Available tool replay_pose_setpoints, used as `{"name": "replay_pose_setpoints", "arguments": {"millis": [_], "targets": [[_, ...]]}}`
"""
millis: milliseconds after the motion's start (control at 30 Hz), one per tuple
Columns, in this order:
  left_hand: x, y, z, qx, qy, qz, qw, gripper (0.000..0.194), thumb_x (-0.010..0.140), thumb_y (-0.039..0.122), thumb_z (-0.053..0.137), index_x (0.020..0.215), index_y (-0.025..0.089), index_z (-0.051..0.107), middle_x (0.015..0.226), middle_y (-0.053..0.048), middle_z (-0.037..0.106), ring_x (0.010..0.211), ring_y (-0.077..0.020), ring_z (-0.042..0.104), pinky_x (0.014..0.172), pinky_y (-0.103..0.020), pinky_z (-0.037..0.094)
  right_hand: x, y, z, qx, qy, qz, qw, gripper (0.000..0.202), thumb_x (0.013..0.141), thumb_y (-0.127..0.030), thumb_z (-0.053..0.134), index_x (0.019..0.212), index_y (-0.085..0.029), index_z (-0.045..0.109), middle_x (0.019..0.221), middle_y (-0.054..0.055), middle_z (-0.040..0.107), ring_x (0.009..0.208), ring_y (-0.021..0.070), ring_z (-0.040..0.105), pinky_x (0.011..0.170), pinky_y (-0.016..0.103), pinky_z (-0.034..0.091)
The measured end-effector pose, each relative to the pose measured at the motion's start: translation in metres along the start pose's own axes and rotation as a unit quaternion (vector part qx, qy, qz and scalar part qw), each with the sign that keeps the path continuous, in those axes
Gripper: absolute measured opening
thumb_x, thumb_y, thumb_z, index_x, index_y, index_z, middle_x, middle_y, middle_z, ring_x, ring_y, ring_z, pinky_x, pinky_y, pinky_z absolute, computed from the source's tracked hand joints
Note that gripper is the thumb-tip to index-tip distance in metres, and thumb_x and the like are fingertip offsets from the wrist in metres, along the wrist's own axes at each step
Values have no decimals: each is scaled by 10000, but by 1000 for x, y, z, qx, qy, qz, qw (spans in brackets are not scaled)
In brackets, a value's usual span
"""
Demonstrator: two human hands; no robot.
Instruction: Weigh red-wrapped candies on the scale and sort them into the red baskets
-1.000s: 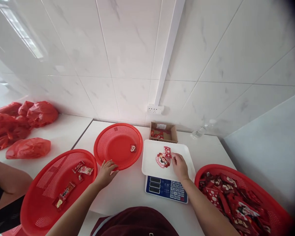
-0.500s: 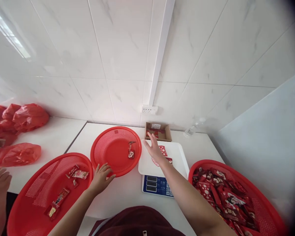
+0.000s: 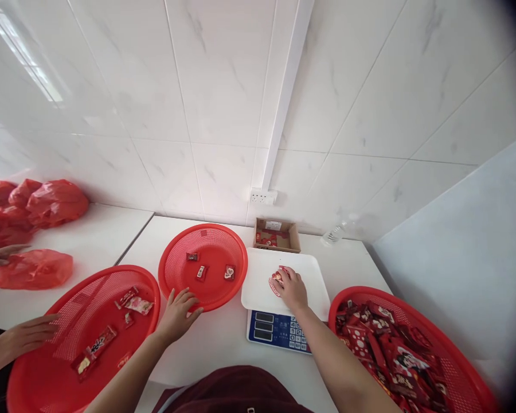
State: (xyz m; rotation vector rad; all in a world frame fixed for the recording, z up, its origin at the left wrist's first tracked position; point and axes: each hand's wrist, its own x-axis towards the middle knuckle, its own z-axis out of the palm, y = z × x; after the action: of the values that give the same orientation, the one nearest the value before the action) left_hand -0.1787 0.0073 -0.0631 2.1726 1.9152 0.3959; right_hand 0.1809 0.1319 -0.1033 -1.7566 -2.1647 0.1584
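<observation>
Nearest, on the near side of the scale (image 3: 264, 327), is a maroon garment (image 3: 241, 390). To the right of the scale, a large red basket (image 3: 468, 367) holds a heap of red wrapped packets (image 3: 395, 350). Left of the scale, another large basket (image 3: 38, 390) holds only a few wrapped pieces (image 3: 140, 304); at its outer side is another person's hand (image 3: 30, 338).

Between that basket and the scale, the left hand (image 3: 178, 312) is spread loosely at the near rim of a smaller red basket (image 3: 210, 252), which stands just left of the scale with three small packets (image 3: 229, 272) apart on its floor. The right hand (image 3: 292, 289) is over the scale's white tray (image 3: 318, 287), fingers bent and close together above a printed figure; some red shows at the fingertips, but whether they grip a packet I cannot tell.

Just behind the scale, an open cardboard box (image 3: 279, 249) has red pieces inside. A clear bottle (image 3: 334, 234) lies on the desk (image 3: 215, 344) behind and right of the scale. Far left of the scale are red plastic bags (image 3: 58, 201). On the wall behind the scale is a socket (image 3: 263, 197).
</observation>
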Motion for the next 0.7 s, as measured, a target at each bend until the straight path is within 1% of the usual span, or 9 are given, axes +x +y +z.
{"name": "replay_pose_setpoints", "arguments": {"millis": [133, 233, 300, 367, 433, 500, 533, 600, 700], "targets": [[-2, 2, 2, 1, 7, -4, 1000, 291, 849, 460, 483, 908, 249, 675, 1036, -56, 680, 1176, -287, 519, 1051, -607, 246, 5, 6, -2, 78, -15, 76, 994, 277, 805, -415, 518, 950, -212, 638, 1041, 65, 593, 848, 181, 585, 678, 275, 424], [-4, 5, 1, -1, 4, -2, 1000, 304, 853, 459, 479, 953, 241, 667, 1063, -69, 672, 1193, -301, 502, 1051, -621, 234, 17, -9, -10, 185, 34, 184, 965, 303, 763, -486, 531, 857, -208, 605, 878, 44, 628, 786, 196, 590, 658, 287, 420], [-5, 7, 2, -3, 1, 12, 1000, 314, 853, 454, 482, 997, 239, 659, 1078, -80, 668, 1199, -303, 496, 1052, -622, 232, 29, -35, -18, 299, 65, 262, 915, 360, 717, -543, 559, 836, -204, 578, 802, 39, 643, 764, 209, 598, 652, 296, 433], [-4, 9, 4, 0, -2, 29, 1000, 314, 854, 447, 485, 1021, 242, 655, 1080, -81, 670, 1196, -299, 500, 1054, -615, 239, 43, -70, -27, 434, 66, 307, 844, 417, 692, -577, 575, 861, -195, 565, 848, 56, 662, 742, 196, 610, 625, 282, 451], [-3, 12, 8, 5, -1, 45, 999, 310, 853, 439, 489, 1029, 245, 654, 1080, -79, 674, 1184, -290, 512, 1055, -601, 253, 53, -107, -37, 563, 9, 303, 769, 503, 705, -615, 546, 982, -196, 554, 924, 68, 671, 740, 183, 625, 607, 278, 472], [-2, 14, 13, 11, 7, 56, 998, 307, 852, 428, 493, 1035, 244, 655, 1084, -80, 678, 1168, -280, 528, 1053, -581, 273, 58, -136, -46, 635, -72, 259, 724, 589, 736, -631, 516, 1167, -231, 488, 1061, 70, 657, 843, 186, 638, 655, 297, 499], [-1, 14, 16, 14, 10, 57, 998, 307, 852, 420, 492, 1039, 242, 656, 1084, -83, 680, 1157, -276, 538, 1049, -573, 284, 59, -146, -49, 642, -101, 238, 721, 623, 745, -632, 514, 1236, -255, 444, 1161, 69, 623, 925, 187, 630, 709, 313, 507], [2, 12, 24, 23, 12, 49, 998, 310, 854, 400, 478, 1047, 236, 657, 1083, -90, 686, 1136, -274, 556, 1039, -567, 300, 54, -150, -52, 616, -121, 179, 757, 675, 749, -610, 542, 1309, -261, 399, 1298, 80, 543, 1092, 199, 573, 856, 345, 479], [9, 5, 34, 40, 4, 37, 999, 320, 853, 385, 454, 1049, 239, 660, 1090, -93, 688, 1120, -269, 569, 1040, -547, 303, 34, -119, -54, 533, -90, 128, 831, 672, 757, -571, 561, 1328, -247, 419, 1380, 91, 468, 1209, 221, 491, 992, 373, 398]]}}
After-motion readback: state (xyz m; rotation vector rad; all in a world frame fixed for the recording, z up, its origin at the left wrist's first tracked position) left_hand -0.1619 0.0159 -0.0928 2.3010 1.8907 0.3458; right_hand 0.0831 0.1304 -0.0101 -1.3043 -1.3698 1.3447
